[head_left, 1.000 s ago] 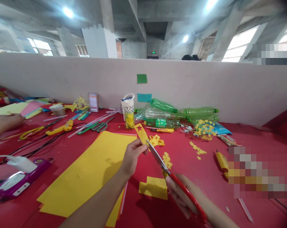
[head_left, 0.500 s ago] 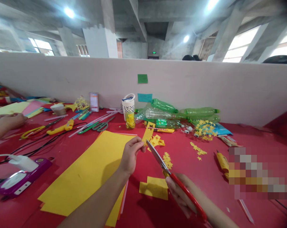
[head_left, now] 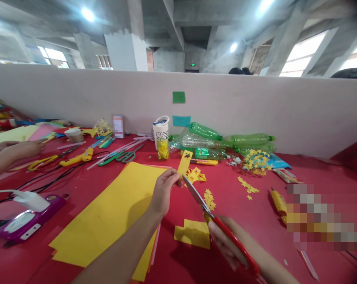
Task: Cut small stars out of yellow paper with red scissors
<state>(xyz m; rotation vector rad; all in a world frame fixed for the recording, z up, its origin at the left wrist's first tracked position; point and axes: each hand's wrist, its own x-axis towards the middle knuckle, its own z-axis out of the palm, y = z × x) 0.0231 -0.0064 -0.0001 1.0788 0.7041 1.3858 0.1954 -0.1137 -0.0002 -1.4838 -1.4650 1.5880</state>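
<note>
My left hand [head_left: 166, 188] pinches a narrow yellow paper strip [head_left: 184, 163] that has a star-shaped hole near its upper end. Red-handled scissors [head_left: 206, 211] are gripped in my right hand [head_left: 225, 240], their blades looking nearly closed and their tips at the strip beside my left fingertips. Just behind the blades lie yellow paper scraps [head_left: 197, 174], and small cut yellow stars [head_left: 209, 199] are heaped to their right. Two overlapping yellow paper pieces [head_left: 193, 232] rest below the scissors. Under my left forearm is a stack of large yellow sheets [head_left: 107, 217].
Green plastic bottles [head_left: 249, 140] and a white cup [head_left: 160, 134] stand or lie along the partition. A purple power strip [head_left: 30, 221], cables and a yellow glue gun [head_left: 78, 157] are at left, near another person's hands [head_left: 21, 150]. More star clusters [head_left: 257, 161] lie at right.
My hands, the strip and the scissors keep almost the same pose; the view shifts slightly. At the left, the other person's hand has moved a little to the right.
</note>
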